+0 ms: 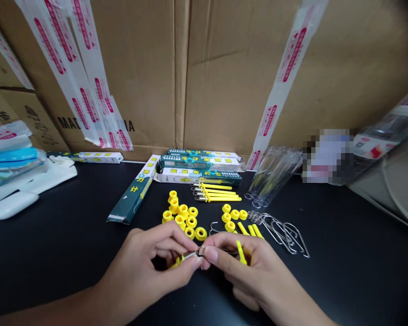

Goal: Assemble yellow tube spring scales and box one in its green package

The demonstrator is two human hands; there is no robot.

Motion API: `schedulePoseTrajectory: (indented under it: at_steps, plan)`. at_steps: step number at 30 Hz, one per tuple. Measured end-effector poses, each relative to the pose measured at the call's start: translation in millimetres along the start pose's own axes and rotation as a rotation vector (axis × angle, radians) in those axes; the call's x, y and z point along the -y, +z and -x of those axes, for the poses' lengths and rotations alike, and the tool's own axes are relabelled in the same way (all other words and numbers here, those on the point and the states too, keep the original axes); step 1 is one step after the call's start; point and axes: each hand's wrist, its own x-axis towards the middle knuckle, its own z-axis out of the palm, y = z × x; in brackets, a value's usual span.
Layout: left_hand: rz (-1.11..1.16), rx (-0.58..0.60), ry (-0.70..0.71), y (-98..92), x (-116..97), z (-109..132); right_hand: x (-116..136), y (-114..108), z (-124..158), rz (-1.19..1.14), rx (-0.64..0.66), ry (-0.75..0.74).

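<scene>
My left hand [153,260] pinches a metal spring [190,255] with a yellow rod attached, its far end hidden by my fingers. My right hand [246,267] meets it fingertip to fingertip, closed on a thin wire hook whose looped end touches the spring's end. A small yellow plastic stick [240,252] pokes up between the right fingers. Just beyond my hands lie several yellow ring caps [191,222] and, farther right, smaller yellow caps [235,214]. Yellow sticks [251,229] lie beside a tangle of wire hooks [285,233].
Yellow rods with springs [221,194] lie before printed boxes [200,175]. One narrow box [134,192] slants at left. Clear plastic tubes [274,176] are piled at right. A large cardboard box [224,81] walls the back of the black table [71,253]; white and blue packaging [13,167] sits left.
</scene>
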Motion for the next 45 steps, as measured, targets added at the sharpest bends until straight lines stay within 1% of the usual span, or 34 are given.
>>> schedulePoseTrajectory:
  at_steps: [4, 8, 13, 16, 18, 21, 23, 24, 26, 28, 30, 32, 34, 36, 40, 45]
  plan:
    - [0.016, -0.057, 0.009, -0.1, 1.5, 0.2, -5.1, -0.4, 0.9, 0.071, -0.051, -0.036]
    - [-0.006, -0.016, 0.003, -0.8, 1.2, -2.0, -8.8, -1.2, 1.2, 0.091, -0.11, -0.075]
    - [-0.005, 0.008, 0.0, 0.1, 3.1, -3.0, -8.7, 0.6, 0.4, 0.128, -0.101, -0.082]
    - [-0.019, -0.002, 0.051, 1.0, 6.4, -1.1, -6.9, 2.5, 0.7, 0.158, -0.102, -0.095]
    - [-0.052, -0.035, 0.117, 0.7, 6.5, -0.3, -5.8, 3.0, 1.6, 0.168, -0.108, -0.106]
    - [-0.188, -0.087, 0.275, -1.4, 1.9, -0.7, -5.1, 2.8, 3.5, 0.176, -0.112, -0.121]
    - [-0.271, -0.095, 0.378, -3.4, -2.3, -1.6, -5.2, 2.9, 4.6, 0.189, -0.118, -0.13]
    - [-0.296, -0.09, 0.406, -4.2, -3.9, -2.0, -5.3, 3.2, 5.0, 0.2, -0.131, -0.14]
    - [-0.321, -0.089, 0.414, -5.4, -5.8, -2.2, -5.4, 4.0, 5.4, 0.217, -0.17, -0.164]
    - [-0.336, -0.116, 0.386, -5.9, -6.0, -1.9, -5.5, 4.4, 5.5, 0.219, -0.203, -0.172]
    - [-0.331, -0.169, 0.369, -5.7, -5.6, -1.6, -5.7, 4.0, 5.2, 0.21, -0.208, -0.163]
    - [-0.339, -0.185, 0.37, -5.4, -5.5, -1.9, -6.0, 2.8, 4.8, 0.208, -0.191, -0.156]
    - [-0.36, -0.164, 0.399, -4.7, -5.5, -2.6, -6.0, 1.6, 4.5, 0.217, -0.178, -0.147]
    - [-0.366, -0.156, 0.457, -3.5, -5.4, -2.9, -5.7, 1.0, 4.6, 0.226, -0.182, -0.134]
    - [-0.369, -0.18, 0.563, -0.1, -5.5, -2.1, -6.4, 1.0, 5.6, 0.243, -0.19, -0.132]
    - [-0.411, -0.197, 0.567, 2.3, -7.7, -2.1, -9.4, 0.2, 7.5, 0.286, -0.184, -0.151]
